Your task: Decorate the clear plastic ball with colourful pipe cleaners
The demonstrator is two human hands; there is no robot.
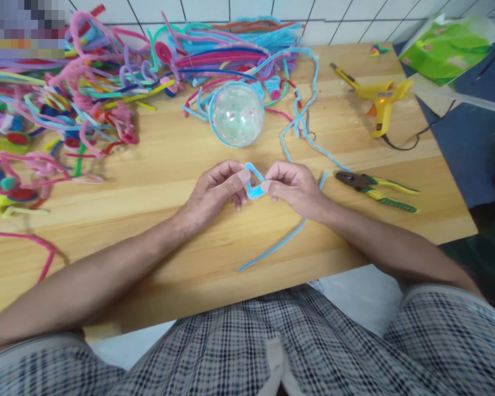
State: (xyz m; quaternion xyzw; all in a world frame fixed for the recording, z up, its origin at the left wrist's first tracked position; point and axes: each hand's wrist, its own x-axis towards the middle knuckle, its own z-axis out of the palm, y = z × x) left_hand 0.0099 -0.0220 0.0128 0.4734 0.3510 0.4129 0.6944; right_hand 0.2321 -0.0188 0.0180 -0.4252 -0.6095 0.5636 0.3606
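Between my two hands is a blue pipe cleaner (256, 192) bent into a small angular loop. My left hand (220, 187) pinches the loop's left side between thumb and fingers. On its right side, my right hand (291, 187) pinches the same piece. A long, straighter blue stem (278, 245) lies on the table below and partly behind my right wrist. Just beyond my hands sits a clear round ball (237, 115) with a blue stem around its base. Pliers with green and yellow handles (375, 190) rest to the right of my right hand.
A yellow hot glue gun (381, 104) with a lit orange spot and a cord stands at the right. Colourful pipe cleaners (78, 104) pile up at the left, with bundles (235, 47) along the tiled wall. A green packet (445, 49) is at the far right corner.
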